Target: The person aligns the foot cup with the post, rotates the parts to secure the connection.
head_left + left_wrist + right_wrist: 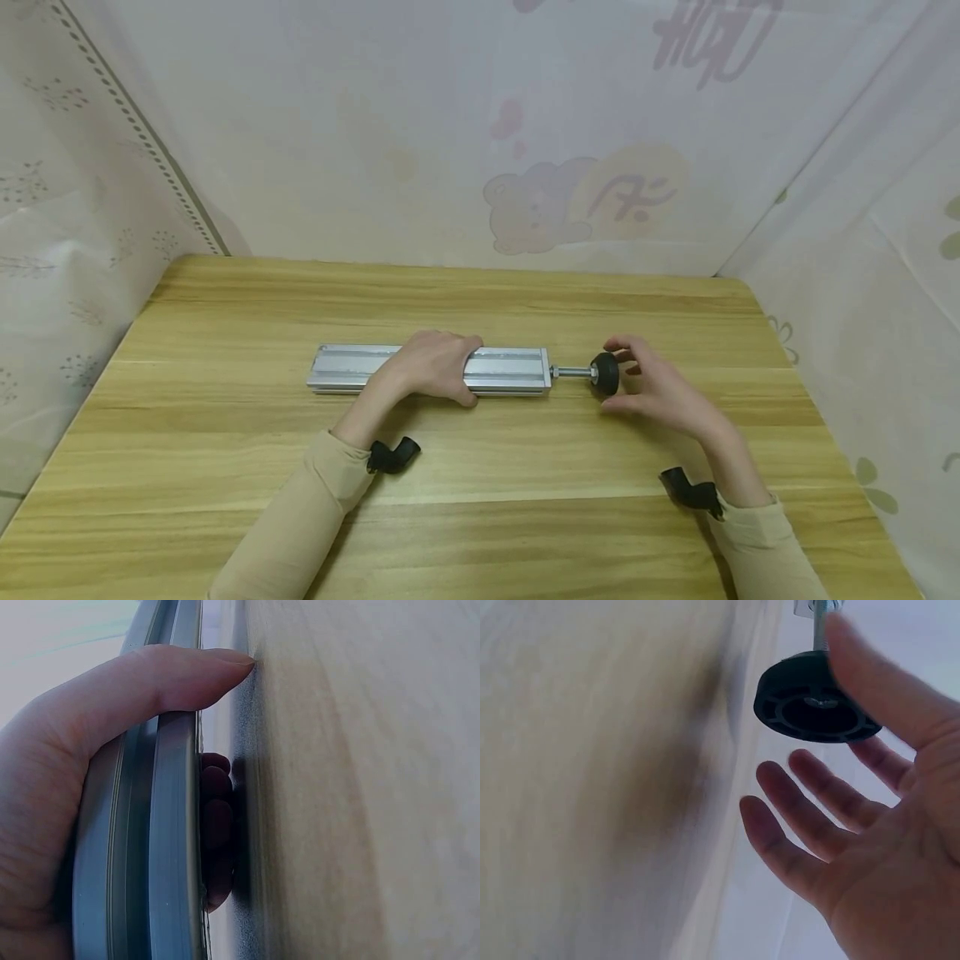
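A silver aluminium profile (510, 367) lies lengthwise across the wooden table, with a threaded rod (573, 372) and a black levelling foot (604, 374) at its right end. My left hand (433, 365) grips the profile near its middle, thumb over the near side and fingers over the far side. In the left wrist view, fingertips (217, 817) show in the narrow gap between profile and tabletop. Around the levelling foot, my right hand (652, 390) is spread, thumb on the near side and fingers on the far side. The right wrist view shows the foot's ribbed underside and loosely bent fingers (802, 817).
Each sleeve cuff carries a black curved wrist mount, the left one (393, 456) and the right one (688, 490) both over the tabletop (540, 517). Patterned pale cloth (360, 150) hangs behind the table and along both sides.
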Demonstrator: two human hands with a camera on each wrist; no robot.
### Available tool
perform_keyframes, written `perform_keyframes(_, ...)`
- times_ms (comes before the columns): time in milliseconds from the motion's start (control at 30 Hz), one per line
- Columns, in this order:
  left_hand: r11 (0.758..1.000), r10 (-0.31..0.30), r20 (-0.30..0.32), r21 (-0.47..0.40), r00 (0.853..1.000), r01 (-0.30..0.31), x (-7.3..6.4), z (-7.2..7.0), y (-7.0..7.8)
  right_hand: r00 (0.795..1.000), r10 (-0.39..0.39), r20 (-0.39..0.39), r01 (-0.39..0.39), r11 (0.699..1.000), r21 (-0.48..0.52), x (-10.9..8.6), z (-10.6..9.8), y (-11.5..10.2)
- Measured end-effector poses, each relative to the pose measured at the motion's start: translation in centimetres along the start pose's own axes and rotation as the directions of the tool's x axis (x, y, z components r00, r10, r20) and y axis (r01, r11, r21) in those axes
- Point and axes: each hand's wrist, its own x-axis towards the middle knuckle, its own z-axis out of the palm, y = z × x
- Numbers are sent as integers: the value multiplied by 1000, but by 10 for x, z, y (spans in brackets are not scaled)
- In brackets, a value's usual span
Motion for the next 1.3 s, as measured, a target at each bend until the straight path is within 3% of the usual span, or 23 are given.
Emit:
perform_keyframes(400, 1000, 6, -7, 17, 1000, -6, -1, -1, 1, 999, -27, -47, 25, 999, -43, 2, 3, 2)
perform_keyframes(633, 1000, 3, -5, 10, 1000, -3, 0, 0, 0, 1000, -11, -7, 11, 1000, -3, -2, -2, 4)
perform_keyframes(1033, 1000, 6, -11, 8, 1000, -6, 0, 1, -1, 995, 24, 101, -19, 998, -56, -4, -7, 7)
perform_keyframes(1300, 1000, 4, 0, -15, 1000, -4, 0, 0, 0, 998, 24, 56, -24, 1000, 10, -4, -6, 3)
